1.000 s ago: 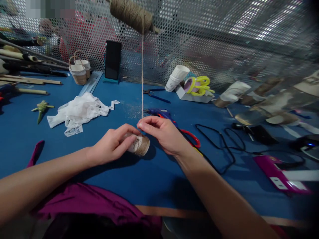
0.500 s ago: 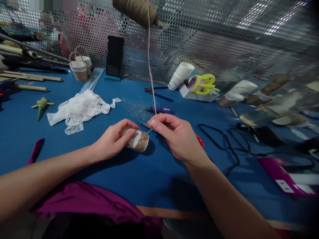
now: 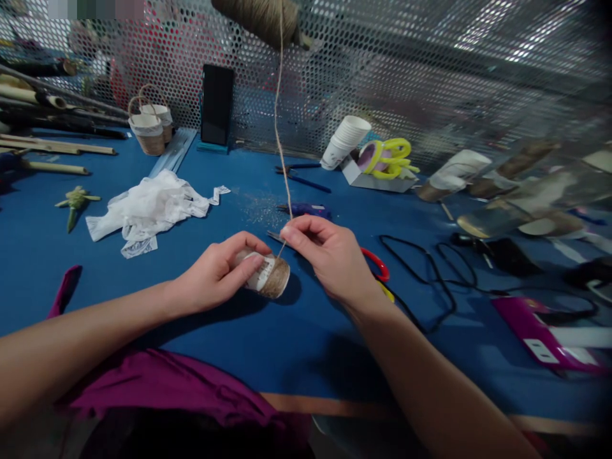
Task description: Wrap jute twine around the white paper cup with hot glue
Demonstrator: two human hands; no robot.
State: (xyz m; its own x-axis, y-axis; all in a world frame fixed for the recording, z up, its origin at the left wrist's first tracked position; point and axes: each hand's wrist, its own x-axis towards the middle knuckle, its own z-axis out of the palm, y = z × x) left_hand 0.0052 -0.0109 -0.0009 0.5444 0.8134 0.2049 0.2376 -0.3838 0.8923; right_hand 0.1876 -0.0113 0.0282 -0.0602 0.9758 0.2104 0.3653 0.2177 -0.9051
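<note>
My left hand (image 3: 239, 264) is closed around a small white paper cup (image 3: 262, 275), which lies tilted on its side just above the blue table. Brown twine (image 3: 278, 279) is wound round the end of the cup that faces right. Between thumb and fingers, my right hand (image 3: 325, 252) pinches the twine strand (image 3: 282, 153), which hangs from a large spool (image 3: 261, 22) at the top. From the pinch a short length runs down to the cup. Scissors with a red and yellow handle (image 3: 377, 264) lie partly hidden beneath my right hand.
Beyond my hands lie a blue glue gun (image 3: 308, 210) and pliers (image 3: 306, 182). Crumpled white lace (image 3: 155, 204) is at left, with twine-wrapped cups (image 3: 149, 137) and a phone (image 3: 217, 105) behind. Stacked paper cups (image 3: 345, 143) stand at the back; a black cable (image 3: 430, 274) curls at right.
My right hand has shifted slightly left, closer to the cup, and the strand between them is shorter and steeper. The cup has turned a little, and more of the scissors' handle shows.
</note>
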